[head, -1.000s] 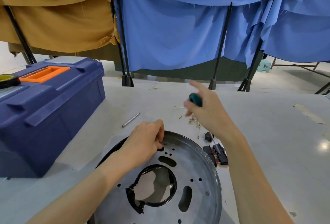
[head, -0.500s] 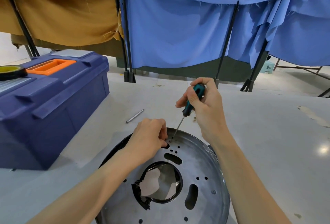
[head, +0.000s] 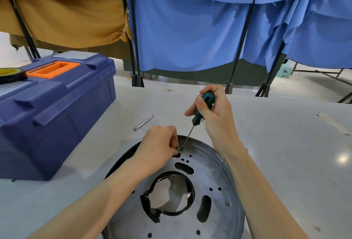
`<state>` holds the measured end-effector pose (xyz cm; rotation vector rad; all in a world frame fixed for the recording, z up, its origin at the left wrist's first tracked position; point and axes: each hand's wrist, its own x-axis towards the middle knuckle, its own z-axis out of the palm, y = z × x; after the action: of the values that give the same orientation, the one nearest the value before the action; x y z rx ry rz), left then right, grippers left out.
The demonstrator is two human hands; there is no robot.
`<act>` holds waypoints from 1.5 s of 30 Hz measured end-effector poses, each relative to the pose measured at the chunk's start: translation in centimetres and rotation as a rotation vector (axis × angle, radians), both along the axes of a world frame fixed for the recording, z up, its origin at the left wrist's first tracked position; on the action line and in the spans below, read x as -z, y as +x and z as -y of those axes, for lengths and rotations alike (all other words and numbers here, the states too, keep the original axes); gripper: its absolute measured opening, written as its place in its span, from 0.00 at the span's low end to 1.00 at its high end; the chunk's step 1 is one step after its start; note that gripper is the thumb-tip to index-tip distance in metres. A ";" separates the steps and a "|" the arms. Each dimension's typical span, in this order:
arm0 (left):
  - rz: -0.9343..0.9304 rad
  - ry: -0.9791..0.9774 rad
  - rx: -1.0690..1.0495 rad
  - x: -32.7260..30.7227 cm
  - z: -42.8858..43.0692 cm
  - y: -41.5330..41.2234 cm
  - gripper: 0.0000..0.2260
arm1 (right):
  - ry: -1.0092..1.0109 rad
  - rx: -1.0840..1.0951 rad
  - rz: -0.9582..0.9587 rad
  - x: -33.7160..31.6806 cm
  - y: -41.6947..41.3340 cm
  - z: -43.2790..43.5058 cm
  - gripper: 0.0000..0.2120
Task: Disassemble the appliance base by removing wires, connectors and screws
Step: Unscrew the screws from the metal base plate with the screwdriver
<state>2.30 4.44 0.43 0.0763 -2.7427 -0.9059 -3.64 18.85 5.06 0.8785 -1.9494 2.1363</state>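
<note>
The round metal appliance base [head: 213, 174] lies flat on the table in front of me, with slots, small holes and a large centre opening ringed in black. My left hand [head: 158, 151] grips its far rim, fingers curled at a slot. My right hand [head: 213, 113] holds a teal-and-black screwdriver [head: 202, 111] tilted down to the left. Its tip rests on a screw [head: 182, 148] near the far rim, just right of my left fingers. Another screw [head: 227, 203] sits at the base's right side.
A large blue toolbox [head: 57, 105] with an orange handle stands at the left, a roll of tape [head: 11, 74] on its lid. A loose metal bit [head: 143, 123] lies on the table beyond the base. Blue and tan cloths on black stands hang behind the table.
My right hand came back from reaching across the table, brought the screwdriver upright and set its tip on the screw by the far rim. My left hand stayed on the base.
</note>
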 end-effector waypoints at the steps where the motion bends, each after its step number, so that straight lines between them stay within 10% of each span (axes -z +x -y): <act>1: 0.000 -0.003 0.000 0.0 0.0 0.0 0.19 | 0.000 -0.001 -0.001 0.0 0.0 0.0 0.04; 18: 0.024 0.012 0.005 -0.1 0.1 -0.1 0.14 | 0.073 -0.032 -0.046 -0.6 0.3 -0.1 0.07; 27: -0.125 0.499 0.258 -4.5 -1.1 -0.4 0.06 | 0.215 -0.006 -0.181 -1.9 1.1 -0.7 0.19; 45: -0.048 0.605 0.209 -3.6 -1.3 -0.5 0.09 | 0.312 0.032 -0.228 -2.6 1.8 -0.5 0.09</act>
<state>1.78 5.71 4.05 -0.1234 -2.3653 -1.7385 -1.82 19.37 7.70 1.0766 -2.1875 1.6535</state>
